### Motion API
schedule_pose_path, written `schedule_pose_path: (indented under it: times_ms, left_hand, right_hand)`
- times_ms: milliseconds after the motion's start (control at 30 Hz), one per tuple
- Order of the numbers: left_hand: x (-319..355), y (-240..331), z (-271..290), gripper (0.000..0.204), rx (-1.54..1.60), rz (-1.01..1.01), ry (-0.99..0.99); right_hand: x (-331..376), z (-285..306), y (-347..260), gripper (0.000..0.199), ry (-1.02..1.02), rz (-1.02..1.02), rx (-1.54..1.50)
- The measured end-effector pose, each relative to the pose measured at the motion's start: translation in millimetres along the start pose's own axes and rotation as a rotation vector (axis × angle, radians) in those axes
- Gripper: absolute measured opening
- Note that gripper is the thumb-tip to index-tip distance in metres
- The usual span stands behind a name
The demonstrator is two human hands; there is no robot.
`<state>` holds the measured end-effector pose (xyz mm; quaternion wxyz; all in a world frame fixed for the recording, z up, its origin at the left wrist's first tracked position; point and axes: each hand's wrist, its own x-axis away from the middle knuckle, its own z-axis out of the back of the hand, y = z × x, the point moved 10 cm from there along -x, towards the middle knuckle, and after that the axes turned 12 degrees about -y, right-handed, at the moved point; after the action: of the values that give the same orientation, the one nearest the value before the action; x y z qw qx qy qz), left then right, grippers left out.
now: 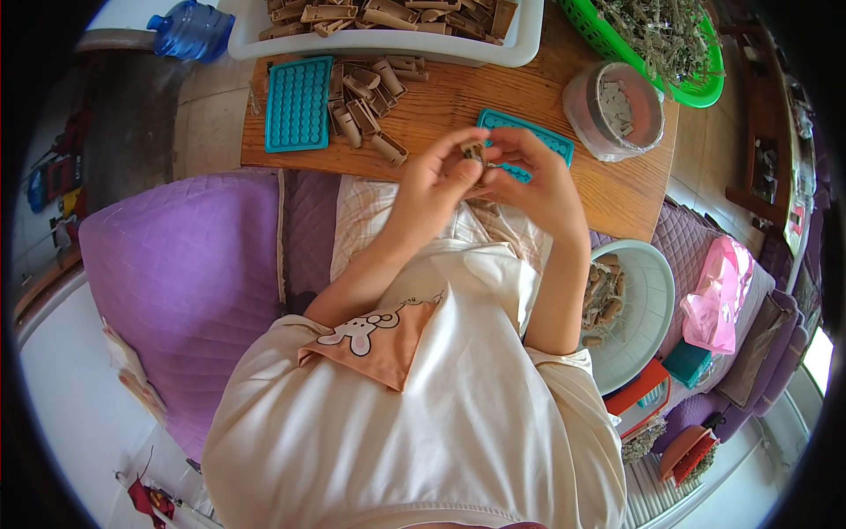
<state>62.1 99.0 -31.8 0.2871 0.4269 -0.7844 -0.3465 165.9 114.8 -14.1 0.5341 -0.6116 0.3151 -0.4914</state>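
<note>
My left hand [439,176] and my right hand [536,176] meet above the front edge of the wooden table. Between their fingertips is a small brown plastic piece [473,152], partly covered by the fingers. Both hands are closed around it, thumbs toward me. Beneath and beyond the right hand lies a teal dimpled tray [548,137], partly hidden by its fingers. Left of my hands, a loose pile of brown trough-shaped plastic pieces [363,99] lies on the wood, beside a second teal dimpled tray [298,104].
A white bin [388,46] of brown pieces stands at the table's far side. On the right are a clear tub [575,106] with pale pieces and a green basket [705,93] of tangled parts. Beside my right arm sits a pale round basin [648,309] with more brown pieces.
</note>
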Motion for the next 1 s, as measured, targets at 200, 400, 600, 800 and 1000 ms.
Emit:
schedule_pose_path:
  times_ms: [200, 400, 600, 800, 1000]
  left_hand:
    - [8, 11, 44, 0.034, 0.061, 0.034, 0.165]
    - [12, -4, 37, 0.035, 0.108, 0.112, 0.095]
    - [12, -11, 28, 0.04, 0.126, 0.189, 0.014]
    - [13, -16, 19, 0.04, 0.132, 0.213, -0.033]
    - [10, -14, 24, 0.029, 0.008, 0.211, 0.014]
  right_hand:
    - [-3, 35, 19, 0.028, 0.175, -0.07, 0.489]
    - [-2, -1, 8, 0.017, 0.164, 0.129, 0.872]
    - [0, 6, 4, 0.02, 0.216, 0.193, 0.64]
    - [29, -13, -46, 0.021, 0.406, 0.436, 0.469]
    - [20, -27, -46, 0.02, 0.224, 0.512, 0.504]
